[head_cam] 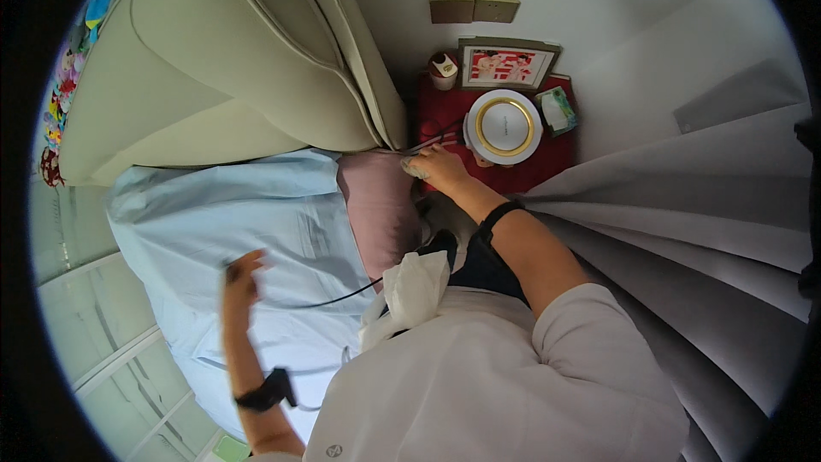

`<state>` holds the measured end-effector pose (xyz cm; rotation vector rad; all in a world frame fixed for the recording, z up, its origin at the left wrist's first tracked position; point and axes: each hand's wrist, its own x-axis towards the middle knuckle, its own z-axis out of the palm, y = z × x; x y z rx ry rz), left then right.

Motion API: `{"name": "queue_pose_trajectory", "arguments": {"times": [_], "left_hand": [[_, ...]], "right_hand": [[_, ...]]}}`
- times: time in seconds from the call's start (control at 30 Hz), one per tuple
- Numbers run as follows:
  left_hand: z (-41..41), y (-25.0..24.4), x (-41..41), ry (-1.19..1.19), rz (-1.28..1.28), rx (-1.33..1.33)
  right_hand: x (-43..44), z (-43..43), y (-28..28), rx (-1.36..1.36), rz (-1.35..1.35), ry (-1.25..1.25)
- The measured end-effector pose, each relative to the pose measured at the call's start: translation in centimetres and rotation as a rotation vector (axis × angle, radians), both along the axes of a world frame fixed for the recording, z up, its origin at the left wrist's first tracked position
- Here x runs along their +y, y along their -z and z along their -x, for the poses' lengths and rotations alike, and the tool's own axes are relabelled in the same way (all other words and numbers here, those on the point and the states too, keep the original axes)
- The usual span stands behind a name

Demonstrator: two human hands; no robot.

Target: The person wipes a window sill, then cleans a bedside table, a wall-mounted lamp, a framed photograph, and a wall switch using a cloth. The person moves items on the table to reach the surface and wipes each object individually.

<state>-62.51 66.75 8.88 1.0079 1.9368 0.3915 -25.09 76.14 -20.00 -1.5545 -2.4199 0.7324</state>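
Observation:
My right hand (439,168) is closed around a crumpled greyish cloth or wipe (415,168), at the corner between a pink pillow (380,205) and the red-covered bedside table (558,163). Thin cables lie on the table just beyond its fingers. Blurred by motion, my left hand (242,276) is raised over the light blue bed sheet (295,205); a small dark spot shows at its fingers, and whether it holds anything cannot be told. A crumpled white cloth or tissue (417,289) hangs at my waist. From beside it a black cable (333,300) runs over the sheet.
On the bedside table stand a round white device with a gold ring (503,127), a framed picture (507,65), a small cup-like container (443,70) and a tissue pack (557,110). A padded headboard (256,77) rises behind the bed. Grey curtains (693,205) hang at right.

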Motion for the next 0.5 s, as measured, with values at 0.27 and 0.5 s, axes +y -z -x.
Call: {"name": "queue_pose_trajectory", "arguments": {"times": [0.27, 0.5], "left_hand": [[-17.0, 21.4, 6.6, 0.275, 0.258, -0.398], [-20.7, 22.4, 8.4, 0.072, 0.257, -0.44]], "right_hand": [[0.8, 1.9, -0.7, 0.097, 0.031, 0.087], [0.1, 2.2, 0.6, 0.242, -0.047, 0.126]]}}
